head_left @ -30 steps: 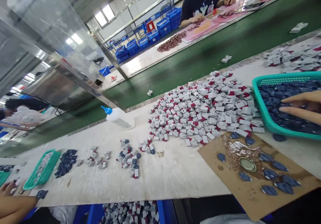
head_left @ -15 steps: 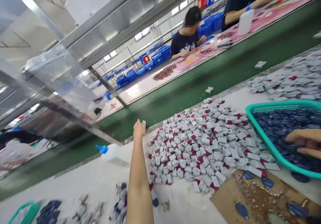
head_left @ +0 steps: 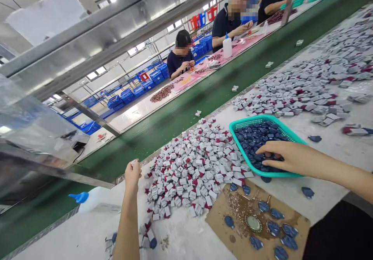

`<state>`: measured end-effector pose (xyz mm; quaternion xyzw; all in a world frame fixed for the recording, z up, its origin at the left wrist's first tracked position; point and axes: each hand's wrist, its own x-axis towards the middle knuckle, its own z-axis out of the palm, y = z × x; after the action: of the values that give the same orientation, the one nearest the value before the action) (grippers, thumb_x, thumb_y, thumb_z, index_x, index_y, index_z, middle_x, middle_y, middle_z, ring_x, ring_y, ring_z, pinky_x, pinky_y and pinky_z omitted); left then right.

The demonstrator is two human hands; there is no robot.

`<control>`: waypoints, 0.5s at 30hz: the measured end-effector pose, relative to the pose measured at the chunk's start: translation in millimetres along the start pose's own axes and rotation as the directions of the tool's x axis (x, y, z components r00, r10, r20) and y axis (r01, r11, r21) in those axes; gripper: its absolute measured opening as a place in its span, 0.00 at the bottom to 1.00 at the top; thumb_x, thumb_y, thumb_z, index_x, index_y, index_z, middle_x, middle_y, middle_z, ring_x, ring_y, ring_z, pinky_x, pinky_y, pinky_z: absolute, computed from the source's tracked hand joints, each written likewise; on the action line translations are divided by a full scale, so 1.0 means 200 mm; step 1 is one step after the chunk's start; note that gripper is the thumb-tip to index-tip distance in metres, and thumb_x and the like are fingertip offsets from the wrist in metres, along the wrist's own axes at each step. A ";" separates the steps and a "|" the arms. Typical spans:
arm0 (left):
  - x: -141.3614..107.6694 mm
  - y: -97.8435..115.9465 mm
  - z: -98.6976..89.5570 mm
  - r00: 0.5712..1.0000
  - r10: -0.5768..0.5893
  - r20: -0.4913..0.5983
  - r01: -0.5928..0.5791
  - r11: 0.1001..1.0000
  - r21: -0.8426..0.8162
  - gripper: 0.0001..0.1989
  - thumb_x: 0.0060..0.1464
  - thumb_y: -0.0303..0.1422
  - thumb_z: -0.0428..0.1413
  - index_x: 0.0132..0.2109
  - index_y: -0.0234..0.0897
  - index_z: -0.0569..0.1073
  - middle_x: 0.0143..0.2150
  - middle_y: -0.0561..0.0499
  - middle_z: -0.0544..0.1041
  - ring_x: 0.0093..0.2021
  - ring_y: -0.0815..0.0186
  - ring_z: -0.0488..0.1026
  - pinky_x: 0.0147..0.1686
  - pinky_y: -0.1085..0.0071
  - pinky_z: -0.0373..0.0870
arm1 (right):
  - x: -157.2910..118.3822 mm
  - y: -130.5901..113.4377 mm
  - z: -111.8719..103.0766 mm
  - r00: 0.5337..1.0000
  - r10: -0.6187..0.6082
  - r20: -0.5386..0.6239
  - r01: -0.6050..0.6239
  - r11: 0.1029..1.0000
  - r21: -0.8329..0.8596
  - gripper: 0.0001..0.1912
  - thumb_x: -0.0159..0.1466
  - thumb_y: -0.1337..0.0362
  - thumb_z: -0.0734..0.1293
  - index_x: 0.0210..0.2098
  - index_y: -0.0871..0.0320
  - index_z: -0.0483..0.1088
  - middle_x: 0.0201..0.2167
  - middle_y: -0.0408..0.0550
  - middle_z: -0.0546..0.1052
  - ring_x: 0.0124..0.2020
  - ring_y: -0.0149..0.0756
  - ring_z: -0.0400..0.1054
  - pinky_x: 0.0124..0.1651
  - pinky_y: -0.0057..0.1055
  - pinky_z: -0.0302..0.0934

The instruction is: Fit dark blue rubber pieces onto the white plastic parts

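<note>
My left hand is raised at the left end of a big pile of grey and dark red pieces, fingers curled round a small pale piece that barely shows. On the right, my right hand reaches into a green basket of dark blue pieces. Its thumb and fingers are apart, with the tips among the blue pieces. Below the basket lies a brown board with several blue pieces, brown smears and a round cap on it.
A white bottle with a blue tip lies left of my left arm. Beyond the table edge runs a green conveyor belt carrying a few pale pieces. Another pile stretches to the upper right. People sit across the belt. A metal frame hangs overhead.
The view has swung to the right, bringing the whole basket and my right forearm into sight. My left hand has drawn back from over the belt to the table edge.
</note>
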<state>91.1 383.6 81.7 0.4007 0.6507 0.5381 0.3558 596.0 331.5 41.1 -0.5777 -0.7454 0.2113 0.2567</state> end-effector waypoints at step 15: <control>-1.31 -0.13 0.34 0.931 -0.288 0.223 0.341 0.907 -0.249 0.20 0.39 0.39 0.71 0.41 0.34 0.81 0.34 0.47 0.79 0.31 0.66 0.75 0.23 0.78 0.71 | -0.10 -0.24 -0.08 0.999 -0.017 0.046 0.017 1.000 0.004 0.07 0.64 0.61 0.60 0.40 0.56 0.66 0.24 0.40 0.65 0.25 0.28 0.59 0.31 0.26 0.49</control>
<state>259.2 172.9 53.8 0.2822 0.5878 0.5223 0.5495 572.8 299.7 80.0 -0.5659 -0.7556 0.2238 0.2423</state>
